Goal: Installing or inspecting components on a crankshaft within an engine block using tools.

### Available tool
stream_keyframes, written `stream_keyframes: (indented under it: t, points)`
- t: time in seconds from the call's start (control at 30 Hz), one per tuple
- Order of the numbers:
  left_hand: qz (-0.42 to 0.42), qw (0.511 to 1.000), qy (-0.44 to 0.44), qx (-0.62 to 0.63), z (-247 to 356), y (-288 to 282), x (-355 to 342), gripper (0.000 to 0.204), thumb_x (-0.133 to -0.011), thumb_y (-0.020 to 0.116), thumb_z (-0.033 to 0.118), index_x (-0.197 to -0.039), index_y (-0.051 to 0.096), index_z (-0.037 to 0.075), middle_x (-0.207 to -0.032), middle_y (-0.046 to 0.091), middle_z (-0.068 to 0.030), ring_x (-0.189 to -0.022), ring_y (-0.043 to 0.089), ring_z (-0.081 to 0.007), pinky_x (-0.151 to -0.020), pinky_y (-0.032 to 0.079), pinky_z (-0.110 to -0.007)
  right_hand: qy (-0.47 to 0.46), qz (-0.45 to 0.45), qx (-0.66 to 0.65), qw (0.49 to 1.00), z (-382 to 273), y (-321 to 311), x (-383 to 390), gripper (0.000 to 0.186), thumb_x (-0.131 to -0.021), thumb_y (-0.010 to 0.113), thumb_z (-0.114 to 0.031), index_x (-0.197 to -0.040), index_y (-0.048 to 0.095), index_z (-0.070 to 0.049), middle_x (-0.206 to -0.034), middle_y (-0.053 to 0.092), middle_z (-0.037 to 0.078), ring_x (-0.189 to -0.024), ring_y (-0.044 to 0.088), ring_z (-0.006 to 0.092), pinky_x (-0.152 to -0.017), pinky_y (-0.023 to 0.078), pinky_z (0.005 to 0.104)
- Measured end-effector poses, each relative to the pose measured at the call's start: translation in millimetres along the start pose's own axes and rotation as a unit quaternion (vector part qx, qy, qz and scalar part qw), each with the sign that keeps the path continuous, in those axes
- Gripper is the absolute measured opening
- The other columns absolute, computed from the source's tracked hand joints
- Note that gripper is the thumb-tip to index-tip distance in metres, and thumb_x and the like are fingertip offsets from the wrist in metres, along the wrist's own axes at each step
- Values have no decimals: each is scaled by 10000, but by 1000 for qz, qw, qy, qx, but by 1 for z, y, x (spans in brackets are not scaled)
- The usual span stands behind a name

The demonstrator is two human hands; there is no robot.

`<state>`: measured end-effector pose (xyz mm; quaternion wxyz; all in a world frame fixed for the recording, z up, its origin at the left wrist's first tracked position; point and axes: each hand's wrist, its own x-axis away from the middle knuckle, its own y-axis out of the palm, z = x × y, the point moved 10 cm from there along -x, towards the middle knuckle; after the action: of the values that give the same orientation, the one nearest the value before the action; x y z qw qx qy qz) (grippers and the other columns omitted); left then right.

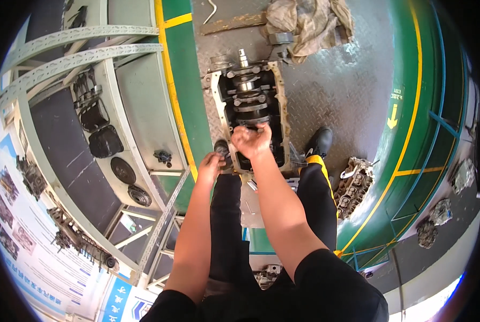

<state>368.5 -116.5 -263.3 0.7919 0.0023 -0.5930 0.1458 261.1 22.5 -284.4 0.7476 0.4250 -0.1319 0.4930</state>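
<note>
- Seen from above, a person in dark clothes bends over a metal engine block (282,102), which rests on the patterned floor plate (325,96) in front of them, its near end between their feet
- The right hand (252,140) is over the near half of the block's cavity, its fingers curled in toward the palm; whether it pinches anything cannot be told
- The left hand (212,163) hangs just outside the block's left edge, beside the dark left shoe (222,150), with fingers bent and close together; whether a small part sits in them is too unclear to tell
- As for progress, the crankshaft (246,86) appears seated lengthwise in the block, with bearing caps (249,100) across its far half; the near half is partly hidden by the right hand and forearm, so whether caps there are in place or fastened cannot be judged
- The cavity is uncovered, so any closing cover is not on
- As a container, the block holds the crankshaft within its pale rim
- To the left, a white metal rack (116,50) carries two black pans (105,141), a dark round disc (123,170) and a small dark part (163,156)
- A crumpled, stained cloth (309,27) lies beyond the block; a metal engine part (354,188) sits right of the right leg
</note>
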Motion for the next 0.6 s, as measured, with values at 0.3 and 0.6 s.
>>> stream_keyframes:
  t: [0.3,0.6]
  points:
    - [-26,998,51,33,-1,10,17,303,-982,606,304,-1160,635,60,-952,672,-43,-826,647,-146,-704,516,-305,-8,29,44,999,20,-11,24,433,-689,650,-386,-853,501,-13,-732,427,49,-559,396,174,-636,392,342]
    - [-25,999,21,35,-35,11,3,211,-977,571,263,-1028,641,71,-803,634,-27,-729,614,-132,-617,491,-288,55,-51,89,993,39,-7,29,521,-709,668,-478,-925,531,-25,-886,499,66,-829,486,229,-806,406,367]
